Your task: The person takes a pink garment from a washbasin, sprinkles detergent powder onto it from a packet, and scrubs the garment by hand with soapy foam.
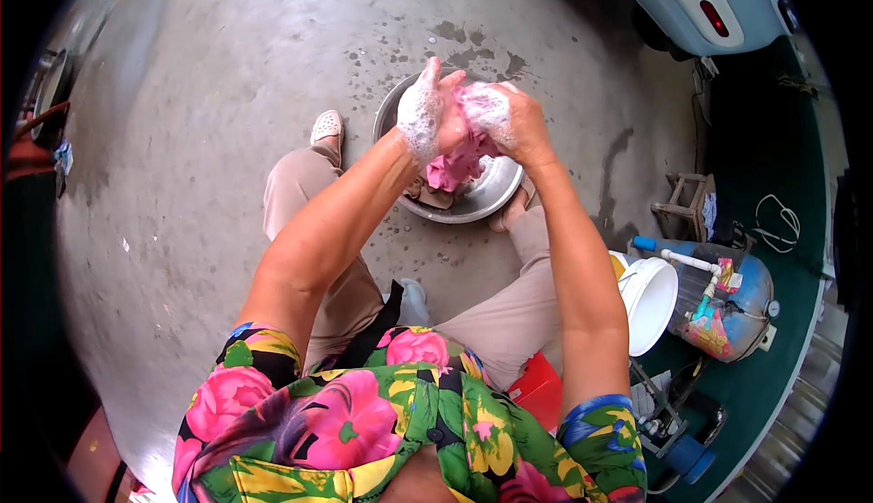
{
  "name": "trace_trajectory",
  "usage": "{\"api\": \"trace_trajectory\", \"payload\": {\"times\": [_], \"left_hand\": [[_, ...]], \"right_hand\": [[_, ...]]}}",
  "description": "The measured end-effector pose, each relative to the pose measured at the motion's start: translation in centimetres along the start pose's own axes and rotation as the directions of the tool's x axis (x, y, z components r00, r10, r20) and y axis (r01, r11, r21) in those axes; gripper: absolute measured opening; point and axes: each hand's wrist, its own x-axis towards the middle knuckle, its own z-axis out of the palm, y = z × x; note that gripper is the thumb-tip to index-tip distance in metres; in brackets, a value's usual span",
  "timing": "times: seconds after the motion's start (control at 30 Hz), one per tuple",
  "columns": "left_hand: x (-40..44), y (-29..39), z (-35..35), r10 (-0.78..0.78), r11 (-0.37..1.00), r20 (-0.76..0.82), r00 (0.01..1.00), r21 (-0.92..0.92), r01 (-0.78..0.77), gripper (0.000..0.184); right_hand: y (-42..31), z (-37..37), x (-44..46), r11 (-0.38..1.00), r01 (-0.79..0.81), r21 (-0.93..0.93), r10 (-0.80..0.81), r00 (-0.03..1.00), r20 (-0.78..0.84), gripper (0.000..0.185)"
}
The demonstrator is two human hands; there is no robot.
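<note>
Over a metal basin [496, 203], both of my hands are coated in white suds. My left hand [430, 119] is open, its fingers stretched out and the palm turned toward the pink cloth [459, 165]. Closed around the upper part of that soapy cloth is my right hand [518, 125]. The bunched pink cloth hangs down into the basin. Beneath it lies a brownish wet cloth [429, 196] along the basin's near left side. Foam hides part of the cloth and some of my fingers.
The basin stands on a wet-spotted concrete floor [200, 139] between my feet. To the right are a white bucket [649, 306], a blue tank with pipes [741, 307] and a small wooden stool [682, 201]. A light-blue vehicle [700, 3] is at upper right.
</note>
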Motion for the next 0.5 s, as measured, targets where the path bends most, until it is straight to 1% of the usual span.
{"api": "trace_trajectory", "payload": {"times": [0.03,0.07,0.1,0.13,0.17,0.2,0.23,0.27,0.3,0.33,0.37,0.4,0.43,0.47,0.5], "left_hand": [[0.1,-0.2,-0.6,0.008,1.000,-0.001,1.000,0.001,-0.008,0.048],[0.5,-0.7,-1.7,0.149,0.982,-0.089,0.985,0.127,-0.137,0.046],[0.7,-0.9,-2.3,0.294,0.934,-0.159,0.943,0.256,-0.248,0.045],[-0.6,-1.5,-2.2,0.309,0.896,-0.201,0.929,0.390,-0.214,0.047],[-1.4,-2.5,-2.2,0.202,0.923,-0.300,0.932,0.378,-0.079,0.050],[-1.7,-3.4,-2.3,0.092,0.936,-0.396,0.913,0.348,0.057,0.053],[-1.7,-4.0,-2.7,-0.127,0.968,-0.348,0.929,0.161,0.192,0.059],[-1.5,-4.5,-3.6,-0.329,0.942,-0.253,0.910,-0.019,0.335,0.064],[-0.5,-5.3,-5.2,-0.332,0.937,0.111,0.937,-0.079,0.341,0.077],[-0.5,-5.7,-3.8,-0.081,0.993,0.074,0.994,-0.084,0.087,0.079],[2.2,-5.7,-6.8,-0.191,0.943,0.335,0.922,-0.199,0.268,0.072],[4.8,-5.9,-10.0,-0.240,0.855,0.585,0.774,-0.251,0.455,0.065],[3.2,-6.1,-8.8,-0.039,0.959,0.256,0.966,-0.262,0.108,0.052],[2.8,-6.4,-8.9,-0.052,0.922,0.286,0.957,-0.354,0.156,0.043],[4.3,-7.5,-10.7,0.024,0.881,0.526,0.850,-0.412,0.230,0.037]], "right_hand": [[0.4,-0.5,0.1,0.998,-0.048,-0.029,0.048,0.999,-0.001,0.026],[0.8,-1.0,0.4,0.994,-0.096,-0.059,0.096,0.995,-0.007,0.022],[1.4,-1.6,0.7,0.988,-0.152,-0.016,0.148,0.977,-0.151,0.019],[2.0,-2.2,0.9,0.979,-0.201,0.035,0.203,0.937,-0.285,0.016],[2.4,-2.5,0.6,0.979,-0.186,0.088,0.205,0.915,-0.348,0.014],[2.5,-2.5,0.2,0.976,-0.167,0.140,0.210,0.889,-0.406,0.013],[1.2,-2.1,-0.1,0.958,-0.188,0.216,0.263,0.877,-0.402,0.013],[-0.3,-1.2,-0.9,0.934,-0.208,0.289,0.314,0.865,-0.392,0.014],[-3.1,-0.3,-2.1,0.913,-0.238,0.330,0.352,0.870,-0.346,0.013],[-3.4,1.5,-3.9,0.891,-0.207,0.405,0.349,0.882,-0.317,0.017],[-4.2,3.5,-6.0,0.868,-0.294,0.401,0.425,0.857,-0.293,0.020],[-6.0,4.3,-6.5,0.980,-0.096,0.172,0.157,0.907,-0.391,0.026],[-6.1,4.9,-6.8,0.997,-0.067,0.030,0.073,0.921,-0.382,0.025],[-5.7,5.4,-7.1,0.993,-0.038,-0.111,-0.006,0.929,-0.371,0.024],[-3.2,6.0,-7.3,0.982,-0.117,-0.149,0.058,0.935,-0.351,0.030]]}}
